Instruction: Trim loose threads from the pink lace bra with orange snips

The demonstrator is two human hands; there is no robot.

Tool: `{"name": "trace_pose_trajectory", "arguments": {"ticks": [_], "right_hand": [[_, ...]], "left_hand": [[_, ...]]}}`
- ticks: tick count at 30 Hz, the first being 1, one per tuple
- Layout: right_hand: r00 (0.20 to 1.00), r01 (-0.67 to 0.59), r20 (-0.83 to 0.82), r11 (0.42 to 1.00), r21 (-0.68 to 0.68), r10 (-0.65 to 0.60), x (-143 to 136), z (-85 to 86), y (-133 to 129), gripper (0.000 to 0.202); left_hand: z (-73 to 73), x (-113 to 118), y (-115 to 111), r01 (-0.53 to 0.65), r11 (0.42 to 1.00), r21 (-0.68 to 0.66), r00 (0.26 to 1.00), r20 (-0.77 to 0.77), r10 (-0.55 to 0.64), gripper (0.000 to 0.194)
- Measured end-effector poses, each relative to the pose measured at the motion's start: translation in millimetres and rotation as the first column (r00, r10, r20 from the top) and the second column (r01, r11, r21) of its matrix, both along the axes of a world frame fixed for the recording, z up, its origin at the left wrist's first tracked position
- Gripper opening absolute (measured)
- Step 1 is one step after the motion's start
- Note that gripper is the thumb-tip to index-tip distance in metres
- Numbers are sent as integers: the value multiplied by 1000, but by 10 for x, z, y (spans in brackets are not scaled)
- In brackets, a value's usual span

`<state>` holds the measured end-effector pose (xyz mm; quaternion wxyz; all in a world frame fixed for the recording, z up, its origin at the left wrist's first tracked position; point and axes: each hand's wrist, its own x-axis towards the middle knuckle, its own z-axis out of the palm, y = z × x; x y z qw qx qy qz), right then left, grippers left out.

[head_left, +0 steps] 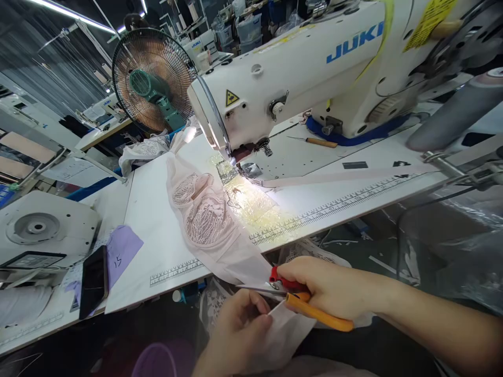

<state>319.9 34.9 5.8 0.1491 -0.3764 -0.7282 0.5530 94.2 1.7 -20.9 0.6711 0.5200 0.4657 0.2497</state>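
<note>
— Down at the near edge of the counter [165, 293], what are the hands doing?

— Right hand [330, 287] grips the thread snips [302, 301], red and orange handles clenched in the fist, blades pointing left. Left hand [239, 327] pinches a pale strip of fabric [285, 332] right at the blade tips.

— And the garment?

— A pink lace bra [204, 214] lies across the counter, its tail hanging over the edge into those hands. It looks stitched already; trimming at the end seems to be what's in hand, though I can't tell how much is left.

— Poses?

— Right forearm comes in from the right, wrist level. Left hand rises from below, thumb on top.

— Farther back?

— A Juki sewing machine [298, 68] with its lamp lit, a screwdriver [314, 141], and a fan [153, 78] behind.
</note>
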Motion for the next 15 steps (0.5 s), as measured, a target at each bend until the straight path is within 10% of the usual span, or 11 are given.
{"name": "trace_pose_trajectory", "arguments": {"ticks": [15], "right_hand": [[998,-66,-21,995,69,67,-73,59,153,31]], "left_hand": [[32,-15,52,-110,988,-111,984,127,124,34]]}}
